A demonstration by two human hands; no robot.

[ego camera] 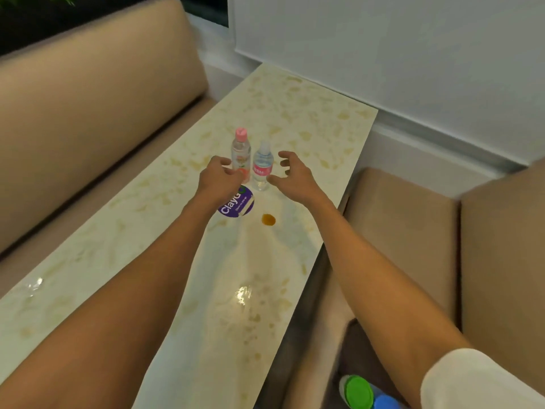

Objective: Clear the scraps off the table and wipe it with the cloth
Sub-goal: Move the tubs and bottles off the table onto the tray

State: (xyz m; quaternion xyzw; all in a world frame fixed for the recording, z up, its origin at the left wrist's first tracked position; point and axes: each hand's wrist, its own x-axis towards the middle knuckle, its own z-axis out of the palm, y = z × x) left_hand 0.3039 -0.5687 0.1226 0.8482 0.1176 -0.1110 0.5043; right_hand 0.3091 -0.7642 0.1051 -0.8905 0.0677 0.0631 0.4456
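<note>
Fingers (pixel 287 156) of the right hand (pixel 292 178) spread beside the white-capped bottle (pixel 262 168), not touching it. The left hand (pixel 219 180) curls at the pink-capped bottle (pixel 241 152); I cannot tell if it grips. Both bottles stand mid-way along the surface (pixel 324 119), probably to be cleared first so the spill (pixel 268 219) can be wiped. No cloth shows.

Two small bottles stand upright side by side mid-table (pixel 309 113): a pink-capped bottle (pixel 241 152) on the left and a clear bottle (pixel 262 166) on the right. The left hand (pixel 218 180), fingers curled, is at the pink-capped bottle's base; contact is unclear. The right hand (pixel 295 175) hovers spread just right of the clear bottle. Nearer lie a purple disc (pixel 237 206) and an amber spot (pixel 268 219).
</note>
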